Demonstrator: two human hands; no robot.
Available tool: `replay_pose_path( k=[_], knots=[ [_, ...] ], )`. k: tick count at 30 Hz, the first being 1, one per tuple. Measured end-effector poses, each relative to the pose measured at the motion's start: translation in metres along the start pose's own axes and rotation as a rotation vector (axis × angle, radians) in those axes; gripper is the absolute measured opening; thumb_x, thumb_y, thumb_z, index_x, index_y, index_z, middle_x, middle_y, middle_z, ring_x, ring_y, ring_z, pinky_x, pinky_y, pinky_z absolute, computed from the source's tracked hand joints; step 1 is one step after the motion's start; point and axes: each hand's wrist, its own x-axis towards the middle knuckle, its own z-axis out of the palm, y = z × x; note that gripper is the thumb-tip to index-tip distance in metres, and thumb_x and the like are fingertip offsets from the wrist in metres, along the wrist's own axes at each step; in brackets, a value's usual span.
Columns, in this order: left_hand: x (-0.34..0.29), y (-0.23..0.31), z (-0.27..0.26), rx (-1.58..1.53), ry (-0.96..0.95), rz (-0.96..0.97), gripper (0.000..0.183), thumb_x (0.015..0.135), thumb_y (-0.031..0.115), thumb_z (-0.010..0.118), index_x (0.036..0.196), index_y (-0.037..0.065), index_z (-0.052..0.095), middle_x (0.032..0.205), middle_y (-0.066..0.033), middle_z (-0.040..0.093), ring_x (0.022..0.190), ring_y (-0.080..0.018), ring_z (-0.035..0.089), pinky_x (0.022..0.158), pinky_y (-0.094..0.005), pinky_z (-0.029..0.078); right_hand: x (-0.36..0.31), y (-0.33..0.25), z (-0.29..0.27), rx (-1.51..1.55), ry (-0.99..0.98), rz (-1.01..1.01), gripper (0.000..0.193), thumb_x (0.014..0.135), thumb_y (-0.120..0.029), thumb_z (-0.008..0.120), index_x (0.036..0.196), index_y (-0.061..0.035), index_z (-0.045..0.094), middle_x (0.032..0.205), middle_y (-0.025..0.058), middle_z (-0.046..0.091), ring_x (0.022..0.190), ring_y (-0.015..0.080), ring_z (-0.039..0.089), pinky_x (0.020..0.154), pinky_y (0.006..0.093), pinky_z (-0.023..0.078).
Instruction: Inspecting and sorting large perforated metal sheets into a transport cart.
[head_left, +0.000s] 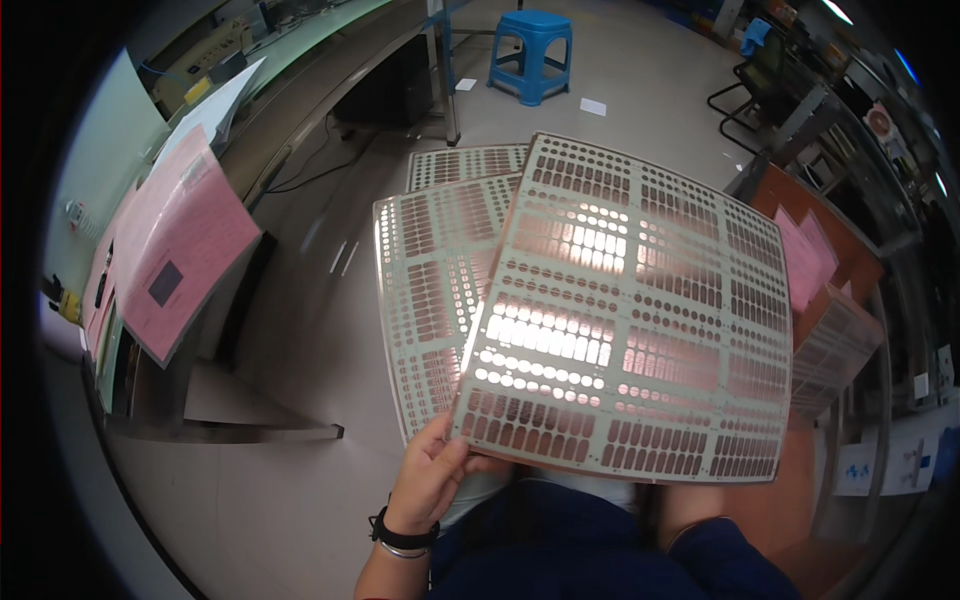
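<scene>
I hold up several thin pale panels with rows of copper pads, fanned out in front of me. The front panel [640,310] is the largest and shines under the light. A second panel [425,290] sticks out behind it to the left, and a third panel [460,163] peeks out above. My left hand [432,478], with a dark band at the wrist, grips the lower left edges of the panels. My right hand is hidden behind the front panel; only its forearm [690,515] shows below the panel's lower edge.
Pink paper sheets [180,250] hang over a workbench [140,400] on the left. A blue plastic stool [532,52] stands on the grey floor ahead. An orange table [790,200] at the right carries pink sheets [805,260] and a stack of more panels [835,350].
</scene>
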Motion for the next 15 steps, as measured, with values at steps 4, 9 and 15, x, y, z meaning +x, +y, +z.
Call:
replay_pose_path(
  k=[4, 9, 15],
  knots=[
    [0.004, -0.017, 0.017, -0.255, 0.059, 0.041, 0.048, 0.090, 0.016, 0.055, 0.130, -0.001, 0.034, 0.122, -0.0144, 0.051, 0.108, -0.0227, 0.055, 0.089, -0.0392, 0.048, 0.003, 0.000, -0.001, 0.063, -0.001, 0.005, 0.047, 0.094, -0.040, 0.039, 0.120, -0.0028, 0.052, 0.124, 0.0151, 0.053, 0.113, 0.0240, 0.053, 0.091, 0.0405, 0.048],
    [0.003, -0.026, 0.042, -0.372, 0.140, -0.029, 0.044, 0.090, 0.011, 0.053, 0.129, 0.001, 0.036, 0.126, -0.0118, 0.049, 0.114, -0.0237, 0.051, 0.096, -0.0411, 0.044, 0.009, 0.000, 0.002, 0.183, -0.012, 0.029, 0.048, 0.094, -0.040, 0.038, 0.120, -0.0025, 0.052, 0.124, 0.0155, 0.053, 0.113, 0.0241, 0.053, 0.091, 0.0405, 0.047],
    [0.000, -0.018, 0.022, -0.428, 0.214, 0.116, 0.034, 0.092, 0.008, 0.049, 0.124, 0.001, 0.042, 0.119, -0.0111, 0.055, 0.110, -0.0219, 0.055, 0.095, -0.0405, 0.045, 0.012, -0.001, 0.004, 0.322, -0.017, 0.079, 0.049, 0.094, -0.041, 0.038, 0.121, -0.0021, 0.052, 0.124, 0.0159, 0.053, 0.113, 0.0242, 0.053, 0.092, 0.0404, 0.047]
  ],
)
